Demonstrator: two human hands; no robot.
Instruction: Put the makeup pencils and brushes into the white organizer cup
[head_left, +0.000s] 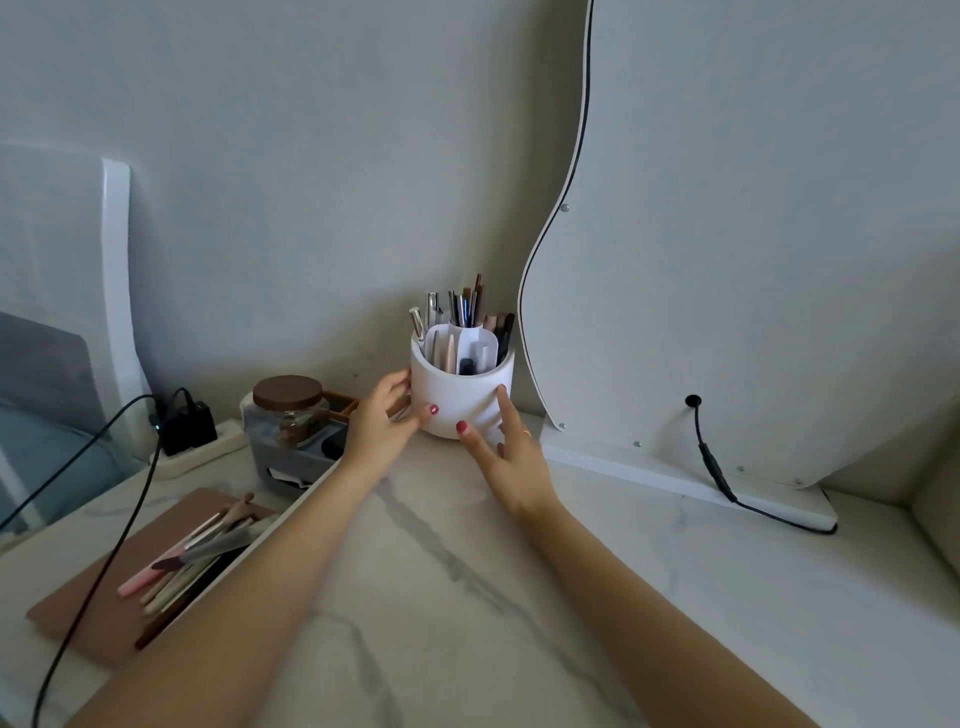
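Left hand (382, 421): fingers curled round the left wall of the round white plastic organizer cup (462, 397), thumb on its front. Right hand (506, 452): fingers spread, laid against the cup's right front, thumb on its lower front. Cup: upright on the white marble-veined tabletop (519, 597), just beside the base of the white wavy-edged mirror panel (727, 260); compartments hold upright makeup pencils and brushes (467, 312). Further brushes (197, 551) lie on a brown flat tray (98, 608), left. Brown-lidded glass jar (291, 410) behind it.

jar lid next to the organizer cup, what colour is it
Dark brown; the head view shows the jar lid.
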